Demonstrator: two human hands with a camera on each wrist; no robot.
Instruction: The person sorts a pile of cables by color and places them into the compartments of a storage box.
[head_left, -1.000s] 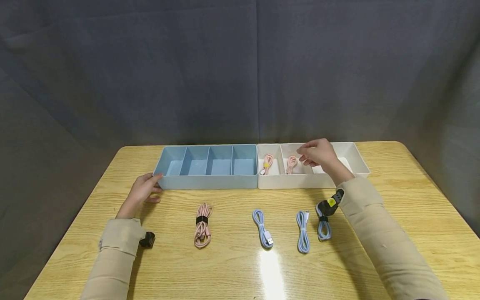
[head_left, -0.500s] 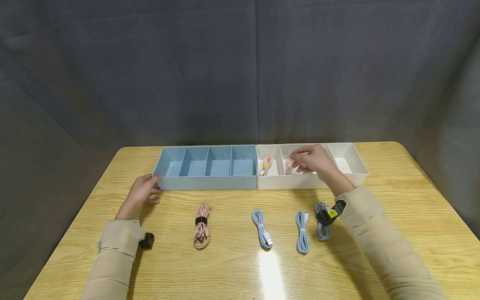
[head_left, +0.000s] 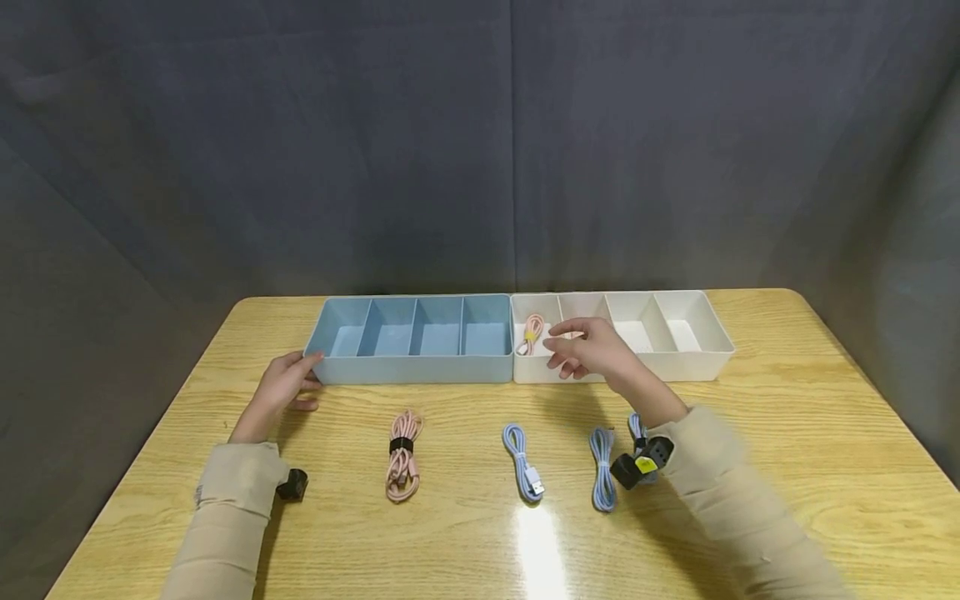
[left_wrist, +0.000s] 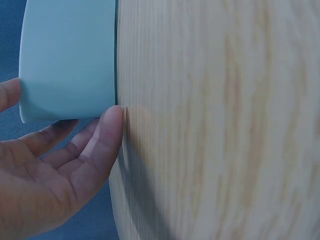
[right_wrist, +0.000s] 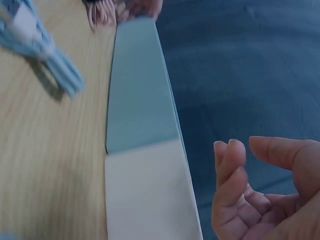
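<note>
My left hand point(head_left: 285, 385) rests with straight fingers against the left front corner of the blue tray point(head_left: 408, 367); the left wrist view shows its fingertips point(left_wrist: 112, 117) touching that corner point(left_wrist: 70, 55). My right hand point(head_left: 583, 350) hovers over the front wall of the white tray point(head_left: 675, 367), fingers loosely curled and holding nothing, as the right wrist view point(right_wrist: 255, 190) confirms. A coiled pink cable point(head_left: 531, 332) lies in the white tray's leftmost compartment. The compartment beside it is hidden behind my right hand.
On the wooden table point(head_left: 825, 467) in front of the trays lie a pink cable point(head_left: 402, 454) and blue cables point(head_left: 523, 462), point(head_left: 600, 467); a third blue one point(head_left: 636, 427) is partly hidden by my right wrist. The blue tray's compartments hold nothing.
My right hand has drawn back from over the white tray, moving left and toward me. The left hand has stayed on the blue tray's corner.
</note>
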